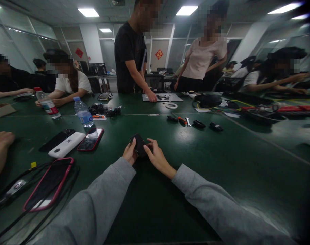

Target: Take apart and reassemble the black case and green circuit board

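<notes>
Between my two hands, low over the green table [155,190], is a small black box-like object [140,145]. My left hand [130,151] grips its left side, with the thumb on the near face. On the right, my right hand [158,158] has its thumb against the object's right edge; its fingers curl behind and touch it. What lies under the object is too dark to make out. Left of my hands rest a phone in a red case [91,139], a white power bank [66,144] and a black phone [56,140].
A larger pink-cased phone [50,185] lies among black cables at lower left, beside another person's hand [0,149]. Two bottles [83,114] [47,104] stand at back left. Beyond my hands are a wrench [188,121], screwdriver [181,120] and black items [199,124]. A person's hand [151,95] touches a board.
</notes>
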A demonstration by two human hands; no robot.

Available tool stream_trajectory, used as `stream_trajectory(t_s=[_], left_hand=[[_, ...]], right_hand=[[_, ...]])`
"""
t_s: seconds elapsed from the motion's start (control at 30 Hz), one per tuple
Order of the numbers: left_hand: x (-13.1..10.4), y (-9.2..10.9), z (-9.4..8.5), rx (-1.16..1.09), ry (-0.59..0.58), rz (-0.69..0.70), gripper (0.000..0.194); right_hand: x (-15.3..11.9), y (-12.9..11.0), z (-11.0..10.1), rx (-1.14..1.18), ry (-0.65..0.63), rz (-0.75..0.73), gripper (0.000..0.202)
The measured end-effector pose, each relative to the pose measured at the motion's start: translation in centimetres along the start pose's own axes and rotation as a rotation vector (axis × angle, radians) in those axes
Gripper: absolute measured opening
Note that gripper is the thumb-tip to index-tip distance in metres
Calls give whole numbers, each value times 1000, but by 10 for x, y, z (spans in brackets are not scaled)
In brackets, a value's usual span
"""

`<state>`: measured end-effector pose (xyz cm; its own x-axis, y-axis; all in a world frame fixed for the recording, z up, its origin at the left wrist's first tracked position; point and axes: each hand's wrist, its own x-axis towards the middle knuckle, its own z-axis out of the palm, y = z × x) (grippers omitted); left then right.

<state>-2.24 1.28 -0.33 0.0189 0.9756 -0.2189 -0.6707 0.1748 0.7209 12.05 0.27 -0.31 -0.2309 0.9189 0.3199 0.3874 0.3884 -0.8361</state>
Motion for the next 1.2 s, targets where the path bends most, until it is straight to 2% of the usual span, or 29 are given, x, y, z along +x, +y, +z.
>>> stream_trajectory(t_s=[0.33, 0.73, 1.2], left_hand=[[1, 0, 0, 4, 4, -20, 41], [7, -3, -6, -17, -70, -55, 53], [7, -3, -6, 5, -30, -55, 52]], right_hand=[[-1, -1, 0, 2, -58, -21, 47], [-1, -3, -1, 57, -83, -38, 45], [-1, -1, -1, 67, -93, -49, 41]])
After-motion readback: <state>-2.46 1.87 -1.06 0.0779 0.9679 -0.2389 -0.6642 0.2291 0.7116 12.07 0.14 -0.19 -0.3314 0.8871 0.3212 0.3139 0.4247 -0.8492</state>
